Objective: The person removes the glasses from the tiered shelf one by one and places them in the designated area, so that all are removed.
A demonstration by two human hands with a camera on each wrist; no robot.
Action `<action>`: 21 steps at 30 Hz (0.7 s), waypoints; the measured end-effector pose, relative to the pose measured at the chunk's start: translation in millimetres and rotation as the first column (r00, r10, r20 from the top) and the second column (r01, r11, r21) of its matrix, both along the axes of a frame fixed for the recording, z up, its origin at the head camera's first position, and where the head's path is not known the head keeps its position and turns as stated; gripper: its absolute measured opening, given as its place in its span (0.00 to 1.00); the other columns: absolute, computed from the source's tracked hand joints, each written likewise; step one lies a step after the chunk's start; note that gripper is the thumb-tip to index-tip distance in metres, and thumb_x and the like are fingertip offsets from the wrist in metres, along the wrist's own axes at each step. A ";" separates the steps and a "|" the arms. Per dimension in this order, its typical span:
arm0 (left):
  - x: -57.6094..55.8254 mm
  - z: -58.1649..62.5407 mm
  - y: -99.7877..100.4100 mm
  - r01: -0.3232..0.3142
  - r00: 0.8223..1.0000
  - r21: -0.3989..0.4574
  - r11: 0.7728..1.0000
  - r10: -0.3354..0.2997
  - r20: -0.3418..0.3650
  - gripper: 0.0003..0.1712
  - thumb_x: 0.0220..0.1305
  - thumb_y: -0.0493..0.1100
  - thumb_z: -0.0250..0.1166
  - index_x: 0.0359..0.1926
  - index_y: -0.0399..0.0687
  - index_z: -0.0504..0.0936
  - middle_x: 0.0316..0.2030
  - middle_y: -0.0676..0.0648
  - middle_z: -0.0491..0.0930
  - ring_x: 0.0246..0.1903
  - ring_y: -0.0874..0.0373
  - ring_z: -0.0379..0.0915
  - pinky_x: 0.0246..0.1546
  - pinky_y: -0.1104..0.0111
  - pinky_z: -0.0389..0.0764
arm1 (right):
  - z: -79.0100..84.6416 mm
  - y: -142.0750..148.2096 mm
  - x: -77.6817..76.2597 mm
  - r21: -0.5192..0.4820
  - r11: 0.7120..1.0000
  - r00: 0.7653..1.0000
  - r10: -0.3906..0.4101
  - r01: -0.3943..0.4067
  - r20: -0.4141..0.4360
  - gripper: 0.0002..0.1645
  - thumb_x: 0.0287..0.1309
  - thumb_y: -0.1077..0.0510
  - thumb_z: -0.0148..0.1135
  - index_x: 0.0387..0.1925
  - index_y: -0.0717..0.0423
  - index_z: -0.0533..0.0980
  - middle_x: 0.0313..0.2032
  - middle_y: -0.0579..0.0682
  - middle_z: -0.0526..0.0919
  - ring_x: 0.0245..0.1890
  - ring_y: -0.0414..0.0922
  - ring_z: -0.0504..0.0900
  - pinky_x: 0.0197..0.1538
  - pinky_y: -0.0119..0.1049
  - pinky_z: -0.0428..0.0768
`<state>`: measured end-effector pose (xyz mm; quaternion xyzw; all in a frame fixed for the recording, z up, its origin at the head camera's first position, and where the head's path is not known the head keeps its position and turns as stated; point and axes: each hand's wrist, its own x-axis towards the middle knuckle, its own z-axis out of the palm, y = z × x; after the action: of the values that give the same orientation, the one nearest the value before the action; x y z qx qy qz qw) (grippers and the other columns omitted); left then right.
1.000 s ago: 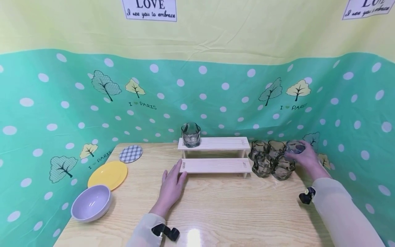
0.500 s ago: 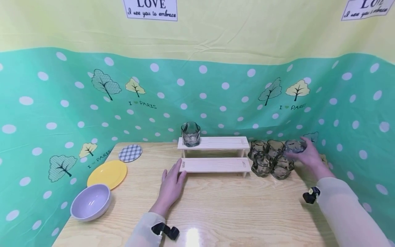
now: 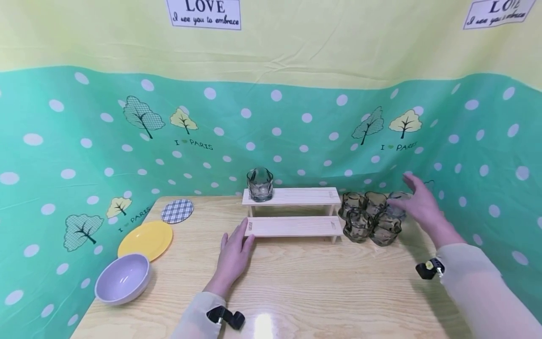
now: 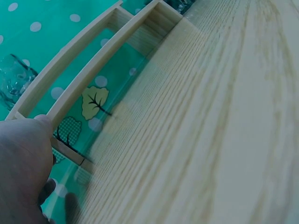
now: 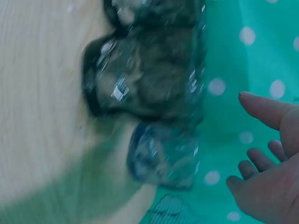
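My left hand [image 3: 234, 255] touches the left end of the lower step of a pale wooden two-tier rack [image 3: 294, 226], its fingers extended. In the left wrist view the thumb side of that hand [image 4: 23, 158] meets the end of the rack. One clear glass [image 3: 260, 184] stands at the left of the upper step. My right hand [image 3: 420, 207], thumb and fingers spread, is over the back right of a cluster of smoky brown glasses [image 3: 386, 230]. Beneath it stands a bluish clear glass [image 5: 163, 156], apart from the fingers in the right wrist view.
At the left lie a purple bowl [image 3: 123, 278], a yellow plate [image 3: 146, 240] and a checked round coaster [image 3: 177, 211]. A green dotted cloth [image 3: 211, 127] hangs behind and along both sides of the wooden table [image 3: 313, 287]. The glasses stand close against the rack's right end.
My right hand has let go of the bluish glass and lifted up off it, its fingers opening. The glass stays by the cluster. My left hand keeps its place at the rack.
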<state>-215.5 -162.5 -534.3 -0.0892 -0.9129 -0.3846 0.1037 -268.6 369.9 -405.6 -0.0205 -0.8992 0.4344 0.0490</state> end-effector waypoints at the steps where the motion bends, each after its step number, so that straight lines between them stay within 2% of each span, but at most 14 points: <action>1: 0.1 -0.4 -0.2 0.001 1.000 -0.001 1.000 -0.001 -0.002 0.37 0.89 0.50 0.56 0.88 0.45 0.58 0.82 0.38 0.65 0.81 0.37 0.60 0.84 0.36 0.38 | 3.1 -5.2 0.1 0.004 1.000 1.000 0.002 -0.002 -0.004 0.77 0.63 0.47 0.83 0.91 0.50 0.35 0.89 0.60 0.40 0.84 0.75 0.43 0.80 0.77 0.49; 2: 0.3 -0.5 -0.4 0.003 1.000 -0.001 1.000 -0.003 -0.004 0.37 0.89 0.50 0.56 0.88 0.45 0.58 0.82 0.38 0.65 0.81 0.37 0.61 0.84 0.35 0.38 | 5.8 -10.7 -0.3 0.002 1.000 1.000 0.006 -0.006 -0.007 0.77 0.63 0.46 0.84 0.91 0.50 0.36 0.89 0.60 0.40 0.84 0.74 0.44 0.80 0.77 0.50; 3: 0.4 -0.8 -0.6 0.004 1.000 -0.002 1.000 -0.004 -0.006 0.37 0.89 0.50 0.56 0.88 0.44 0.58 0.82 0.38 0.65 0.81 0.37 0.61 0.84 0.35 0.38 | 8.4 -16.4 -1.0 0.001 1.000 1.000 0.005 -0.005 -0.007 0.77 0.62 0.46 0.84 0.91 0.51 0.36 0.89 0.60 0.40 0.83 0.75 0.50 0.79 0.76 0.52; 5: 0.5 -0.9 -0.7 0.004 1.000 -0.002 1.000 -0.004 -0.008 0.37 0.89 0.50 0.56 0.88 0.45 0.58 0.82 0.37 0.65 0.81 0.37 0.61 0.84 0.35 0.39 | 13.3 -28.2 -2.7 -0.007 1.000 1.000 0.011 -0.011 -0.009 0.77 0.62 0.47 0.84 0.91 0.50 0.38 0.89 0.58 0.41 0.83 0.74 0.51 0.80 0.76 0.53; 9: 0.3 -0.4 -0.7 0.002 1.000 -0.003 1.000 -0.002 -0.009 0.37 0.89 0.50 0.56 0.88 0.44 0.58 0.82 0.37 0.65 0.81 0.37 0.61 0.83 0.35 0.39 | 19.8 -49.6 -6.9 -0.030 0.999 0.999 0.038 -0.039 -0.029 0.74 0.64 0.50 0.83 0.91 0.50 0.39 0.89 0.56 0.43 0.84 0.71 0.50 0.81 0.74 0.51; 10: 0.2 -0.2 -0.5 0.002 1.000 -0.004 1.000 -0.002 -0.008 0.37 0.89 0.49 0.56 0.88 0.44 0.58 0.82 0.37 0.66 0.81 0.37 0.61 0.83 0.35 0.39 | 20.7 -54.5 -8.0 -0.039 0.998 0.998 0.047 -0.049 -0.039 0.74 0.64 0.50 0.83 0.91 0.50 0.39 0.89 0.56 0.44 0.86 0.70 0.44 0.82 0.73 0.49; 12: 0.1 0.3 -0.4 0.001 1.000 -0.004 1.000 -0.001 -0.004 0.37 0.89 0.49 0.56 0.88 0.44 0.58 0.82 0.37 0.65 0.81 0.37 0.61 0.83 0.35 0.39 | 22.1 -64.1 -9.3 -0.050 0.997 0.997 0.061 -0.064 -0.054 0.72 0.65 0.51 0.82 0.91 0.50 0.40 0.89 0.56 0.45 0.86 0.69 0.44 0.82 0.72 0.49; 21: -0.6 -1.0 -0.5 0.000 1.000 -0.005 1.000 0.000 -0.001 0.37 0.89 0.50 0.56 0.88 0.45 0.58 0.82 0.38 0.65 0.81 0.37 0.60 0.84 0.36 0.38 | 28.6 -107.5 -12.4 -0.077 0.991 0.992 0.104 -0.110 -0.076 0.69 0.66 0.52 0.82 0.91 0.49 0.44 0.88 0.55 0.51 0.86 0.66 0.49 0.83 0.68 0.54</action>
<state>-216.1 -163.0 -535.3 -0.0896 -0.9137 -0.3824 0.1042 -281.0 262.4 -377.0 0.0417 -0.8783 0.4728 0.0571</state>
